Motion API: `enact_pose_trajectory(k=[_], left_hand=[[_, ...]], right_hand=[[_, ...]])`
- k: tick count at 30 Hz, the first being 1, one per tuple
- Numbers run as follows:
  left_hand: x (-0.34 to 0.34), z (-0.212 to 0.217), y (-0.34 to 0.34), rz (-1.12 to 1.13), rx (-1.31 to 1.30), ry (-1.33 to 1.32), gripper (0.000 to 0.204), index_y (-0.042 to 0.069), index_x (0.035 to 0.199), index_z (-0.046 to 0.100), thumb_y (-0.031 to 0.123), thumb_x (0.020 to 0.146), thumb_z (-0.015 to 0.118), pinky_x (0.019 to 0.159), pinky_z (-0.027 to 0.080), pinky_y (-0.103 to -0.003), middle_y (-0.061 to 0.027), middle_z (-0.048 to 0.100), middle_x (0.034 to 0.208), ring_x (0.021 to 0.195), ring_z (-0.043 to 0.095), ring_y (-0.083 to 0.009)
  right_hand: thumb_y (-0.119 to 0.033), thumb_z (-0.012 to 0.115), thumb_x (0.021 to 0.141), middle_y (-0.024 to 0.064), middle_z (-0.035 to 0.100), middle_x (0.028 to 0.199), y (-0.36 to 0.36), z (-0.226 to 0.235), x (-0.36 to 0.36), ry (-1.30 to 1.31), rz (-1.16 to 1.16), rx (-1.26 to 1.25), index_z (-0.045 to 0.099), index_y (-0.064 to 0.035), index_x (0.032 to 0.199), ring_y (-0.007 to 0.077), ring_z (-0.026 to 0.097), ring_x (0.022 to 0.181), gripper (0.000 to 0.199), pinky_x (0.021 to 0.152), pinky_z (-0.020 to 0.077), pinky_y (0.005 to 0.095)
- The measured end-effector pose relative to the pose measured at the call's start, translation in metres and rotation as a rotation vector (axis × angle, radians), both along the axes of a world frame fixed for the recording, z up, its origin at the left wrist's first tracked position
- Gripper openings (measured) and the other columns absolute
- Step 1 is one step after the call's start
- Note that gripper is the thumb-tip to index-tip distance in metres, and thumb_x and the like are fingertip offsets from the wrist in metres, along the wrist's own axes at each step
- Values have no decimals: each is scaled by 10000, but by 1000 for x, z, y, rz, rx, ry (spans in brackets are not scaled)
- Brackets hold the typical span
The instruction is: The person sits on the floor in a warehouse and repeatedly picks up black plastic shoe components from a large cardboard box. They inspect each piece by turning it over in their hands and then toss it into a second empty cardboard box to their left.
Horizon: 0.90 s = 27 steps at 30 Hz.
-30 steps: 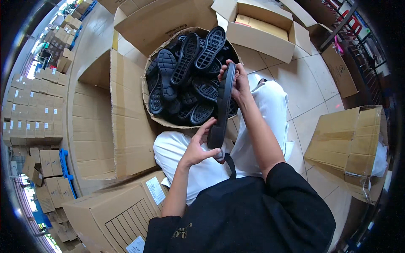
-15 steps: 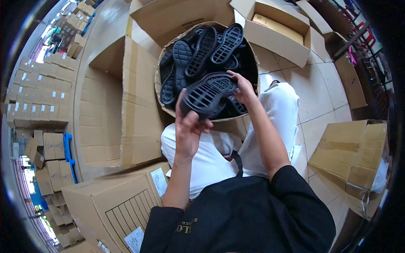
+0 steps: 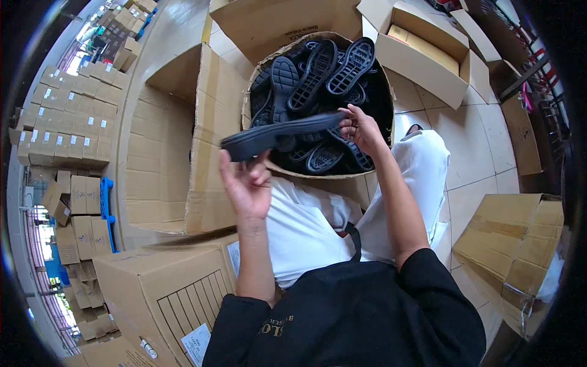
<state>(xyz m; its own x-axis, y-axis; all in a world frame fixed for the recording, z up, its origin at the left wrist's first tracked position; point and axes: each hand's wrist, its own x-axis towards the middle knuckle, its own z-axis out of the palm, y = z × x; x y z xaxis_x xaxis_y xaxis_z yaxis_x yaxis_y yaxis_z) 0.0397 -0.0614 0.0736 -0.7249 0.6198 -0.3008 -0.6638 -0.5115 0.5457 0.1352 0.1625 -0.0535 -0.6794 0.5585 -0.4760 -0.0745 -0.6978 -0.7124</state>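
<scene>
A black shoe sole is held up in front of me, turned on edge so its side wall shows. Its thick end rests in the fingers of my left hand, which are closed on it from below. At the thin end, my right hand pinches the tip between thumb and fingers. Just beyond and beneath it stands a round-topped cardboard container filled with more black soles. Some of those show gridded, hollow insides, and others lie with the patterned tread up.
An open cardboard box stands left of the container, and a closed carton sits by my left arm. Another open box holds a flat carton at the far right. A taped box lies right; stacked cartons line the left.
The sole has been tipped from showing its gridded inside to showing its side edge. My left hand has moved left and turned palm up, still gripping the thick end.
</scene>
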Motion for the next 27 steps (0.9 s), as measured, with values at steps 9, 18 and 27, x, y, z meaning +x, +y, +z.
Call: enact_pose_trajectory(k=[9, 18, 27], left_hand=[[-76, 46, -71, 487, 509, 263, 855, -50, 1302, 107, 333, 746, 631, 616, 516, -198, -173, 178, 1367, 872, 576, -138], [-46, -23, -38, 166, 65, 124, 432, 16, 1141, 425, 289, 825, 534, 578, 505, -184, -109, 518, 1127, 789, 581, -114], [28, -115, 3, -409, -363, 107, 435, 67, 1156, 411, 207, 784, 589, 745, 460, -295, -80, 559, 1017, 889, 548, -158]], right_hand=[[-374, 658, 669, 223, 390, 1219, -3, -74, 13, -1195, 445, 804, 310, -55, 1250, 366, 404, 1124, 749, 907, 355, 458], [-353, 779, 520, 211, 324, 1269, -19, -86, 18, -1273, 529, 964, 344, -50, 1204, 332, 339, 1176, 865, 955, 305, 439], [-463, 749, 482, 218, 488, 1128, -11, -27, 35, -1221, 492, 1284, 539, 36, 1005, 316, 478, 1051, 753, 858, 409, 398]])
